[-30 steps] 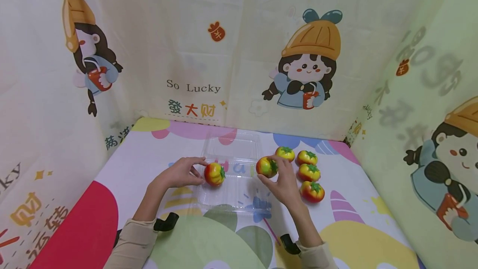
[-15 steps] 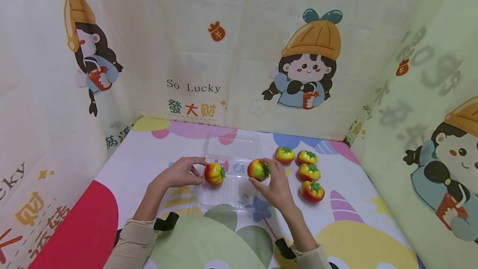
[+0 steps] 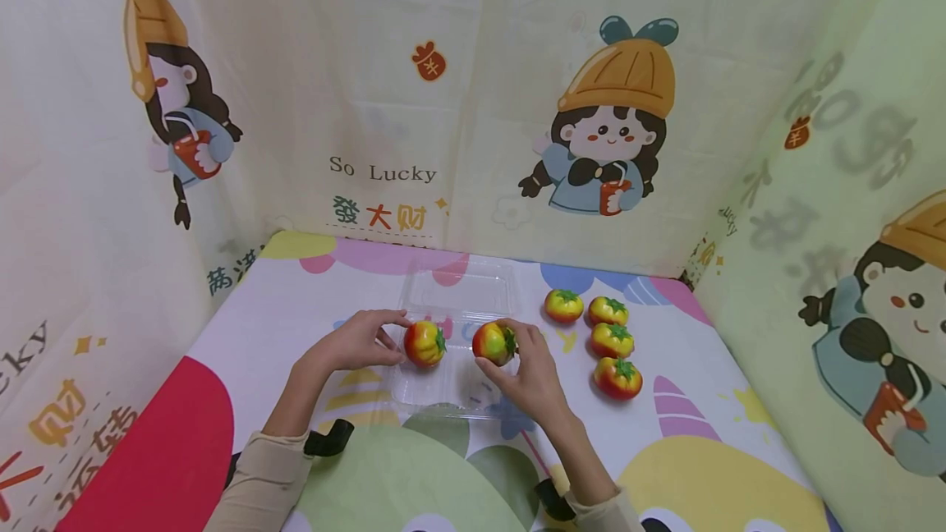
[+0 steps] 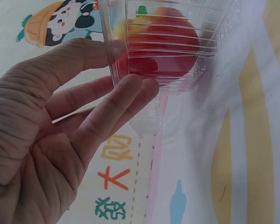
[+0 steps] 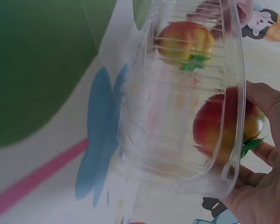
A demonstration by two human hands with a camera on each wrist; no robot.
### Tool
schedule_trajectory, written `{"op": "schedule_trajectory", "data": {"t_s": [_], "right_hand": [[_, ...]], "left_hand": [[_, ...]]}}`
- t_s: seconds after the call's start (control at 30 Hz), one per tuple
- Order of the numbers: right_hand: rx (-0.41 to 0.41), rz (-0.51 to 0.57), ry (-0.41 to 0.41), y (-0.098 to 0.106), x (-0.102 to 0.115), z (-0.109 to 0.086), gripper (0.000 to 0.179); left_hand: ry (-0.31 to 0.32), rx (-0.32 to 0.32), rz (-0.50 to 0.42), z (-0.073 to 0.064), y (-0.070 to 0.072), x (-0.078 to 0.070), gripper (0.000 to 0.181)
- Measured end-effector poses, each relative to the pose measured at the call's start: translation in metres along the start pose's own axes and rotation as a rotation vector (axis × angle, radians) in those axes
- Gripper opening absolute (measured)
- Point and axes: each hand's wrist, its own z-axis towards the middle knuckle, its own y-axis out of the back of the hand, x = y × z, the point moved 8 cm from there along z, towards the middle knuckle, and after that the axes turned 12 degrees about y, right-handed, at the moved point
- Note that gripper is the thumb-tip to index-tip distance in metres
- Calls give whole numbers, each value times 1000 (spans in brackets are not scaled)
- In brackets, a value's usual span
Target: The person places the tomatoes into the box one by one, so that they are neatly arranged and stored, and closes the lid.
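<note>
A clear plastic clamshell box point(image 3: 421, 392) lies with its lid point(image 3: 461, 286) folded back. One red-and-yellow tomato point(image 3: 424, 344) with green leaves sits in its left part, seen through the ribbed wall in the left wrist view. My left hand point(image 3: 362, 341) holds the box's left rim between thumb and fingers, beside that tomato. My right hand point(image 3: 534, 369) grips a second tomato point(image 3: 491, 343) over the right part of the box. In the right wrist view this tomato point(image 5: 214, 123) straddles the rim line, its lower part seen through the clear wall.
Several more tomatoes point(image 3: 611, 341) stand in a loose group on the patterned tablecloth point(image 3: 355, 286), right of the box. Printed cloth point(image 3: 480, 130) hangs along the back and both sides. Black wrist mounts point(image 3: 330, 439) sit at both cuffs.
My right hand has moved left with its tomato, from the box's right edge to over its right part. The left hand and the first tomato have stayed put.
</note>
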Motion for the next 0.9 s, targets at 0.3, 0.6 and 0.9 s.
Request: {"op": "schedule_trajectory", "data": {"t_s": [0.3,0.6,0.9], "right_hand": [[19,28,24,-14,6,-4,65],[46,95,46,-28,13,-8,65],[92,122,48,-39,21,-9,62]], "left_hand": [[12,0,2,0,0,1,55],[10,-5,9,1,0,0,54],[-15,-9,1,1,0,-1,54]]}}
